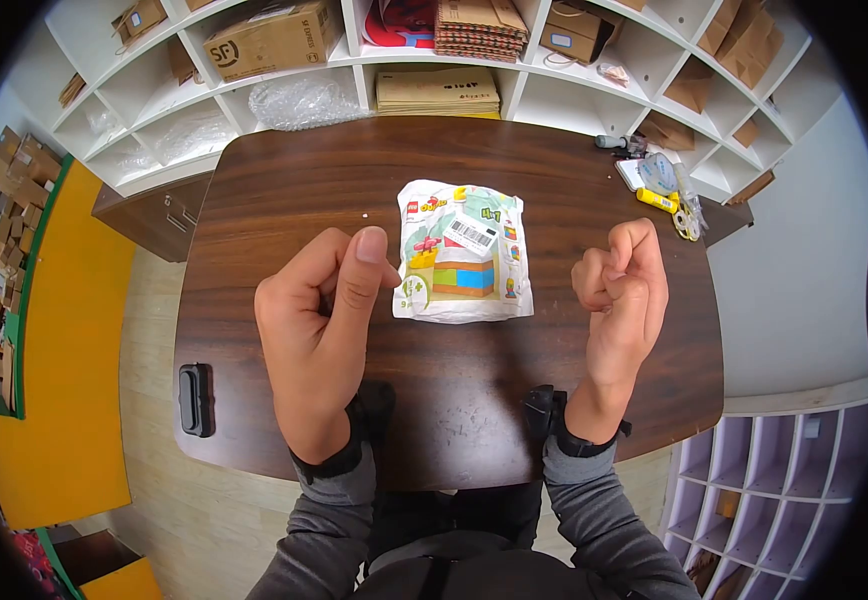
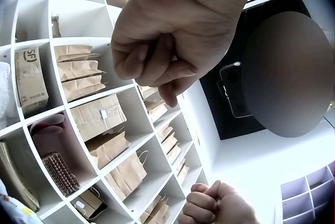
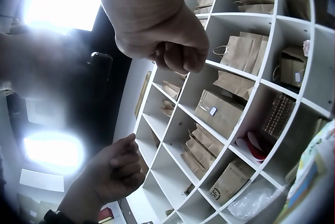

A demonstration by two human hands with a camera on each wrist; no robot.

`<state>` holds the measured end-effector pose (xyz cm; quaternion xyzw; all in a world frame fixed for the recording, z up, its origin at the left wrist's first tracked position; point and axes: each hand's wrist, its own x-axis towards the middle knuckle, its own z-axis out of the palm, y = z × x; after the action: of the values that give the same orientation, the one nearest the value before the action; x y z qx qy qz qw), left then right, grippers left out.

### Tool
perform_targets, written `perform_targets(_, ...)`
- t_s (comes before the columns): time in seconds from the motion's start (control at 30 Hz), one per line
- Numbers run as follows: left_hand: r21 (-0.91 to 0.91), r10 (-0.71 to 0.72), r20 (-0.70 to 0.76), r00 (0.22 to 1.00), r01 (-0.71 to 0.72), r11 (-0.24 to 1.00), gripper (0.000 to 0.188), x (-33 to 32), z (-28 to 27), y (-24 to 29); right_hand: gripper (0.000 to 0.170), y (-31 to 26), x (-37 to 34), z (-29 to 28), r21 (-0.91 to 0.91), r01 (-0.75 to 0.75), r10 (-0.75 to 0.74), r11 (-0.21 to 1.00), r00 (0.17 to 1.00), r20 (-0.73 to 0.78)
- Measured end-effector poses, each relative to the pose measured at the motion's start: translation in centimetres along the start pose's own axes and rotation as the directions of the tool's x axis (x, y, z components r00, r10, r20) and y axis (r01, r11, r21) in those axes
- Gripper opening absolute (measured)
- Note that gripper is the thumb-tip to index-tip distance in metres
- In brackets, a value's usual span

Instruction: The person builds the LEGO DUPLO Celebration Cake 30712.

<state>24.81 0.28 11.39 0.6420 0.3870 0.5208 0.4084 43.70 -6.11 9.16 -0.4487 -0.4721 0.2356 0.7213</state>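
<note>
A white LEGO Duplo bag lies on the dark brown table, printed with coloured bricks and bearing a barcode sticker. My left hand is held up at the bag's left side, fingers curled in and thumb on top, gripping nothing. One of its fingertips overlaps the bag's left edge in the head view. To the right of the bag, apart from it, my right hand is raised with curled fingers and holds nothing. Both wrist views show the hands as loose fists, with the bag only at a lower corner.
The wooden table has a black case at its left edge. A yellow glue stick, a tape roll and other small items lie at the far right corner. White shelves with cartons and paper bags stand behind.
</note>
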Motion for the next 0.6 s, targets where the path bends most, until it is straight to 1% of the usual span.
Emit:
perform_targets(0.1, 0.01, -0.001, -0.002, 1.0, 0.001, 1.0, 0.037, -0.04, -0.03, 0.02, 0.009, -0.03, -0.02, 0.13, -0.006, 0.004, -0.004, 1.0, 1.0, -0.018)
perform_targets(0.43, 0.025, -0.006, 0.007, 1.0, 0.006, 1.0, 0.036, -0.03, -0.28, 0.01, 0.009, 0.24, -0.15, 0.0, -0.005, 0.004, -0.004, 1.0, 1.0, -0.002)
perform_targets(0.5, 0.023, -0.009, 0.01, 1.0, 0.008, 1.0, 0.036, -0.05, -0.34, -0.01, 0.01, 0.09, -0.24, 0.24, 0.015, 0.009, -0.008, 1.0, 0.999, -0.04)
perform_targets(0.6, 0.01, -0.01, 0.011, 1.0, 0.01, 1.0, 0.036, -0.07, -0.25, 0.16, 0.013, -0.15, -0.34, 0.44, 0.025, 0.032, -0.031, 0.999, 0.999, -0.04)
